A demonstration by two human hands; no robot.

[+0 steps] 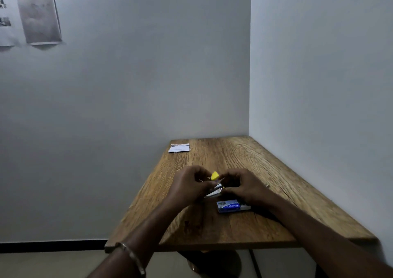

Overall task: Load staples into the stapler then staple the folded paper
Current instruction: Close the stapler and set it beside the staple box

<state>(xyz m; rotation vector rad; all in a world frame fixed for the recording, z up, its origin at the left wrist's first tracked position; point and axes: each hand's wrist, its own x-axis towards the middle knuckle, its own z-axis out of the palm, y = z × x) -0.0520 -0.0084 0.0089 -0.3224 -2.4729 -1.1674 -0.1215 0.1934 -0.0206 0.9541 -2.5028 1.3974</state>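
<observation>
Wooden table [265, 171] in a wall corner: your left hand [189, 187] and right hand [244, 187] together grasp the opened stapler [214, 184] mid-table; loading appears underway. Staple box [231, 205] lies just nearer; folded paper [179, 148], far-left corner, unstapled.

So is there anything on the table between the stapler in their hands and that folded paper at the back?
Nothing visible: only bare wooden table lies between the stapler and the folded paper.
</observation>
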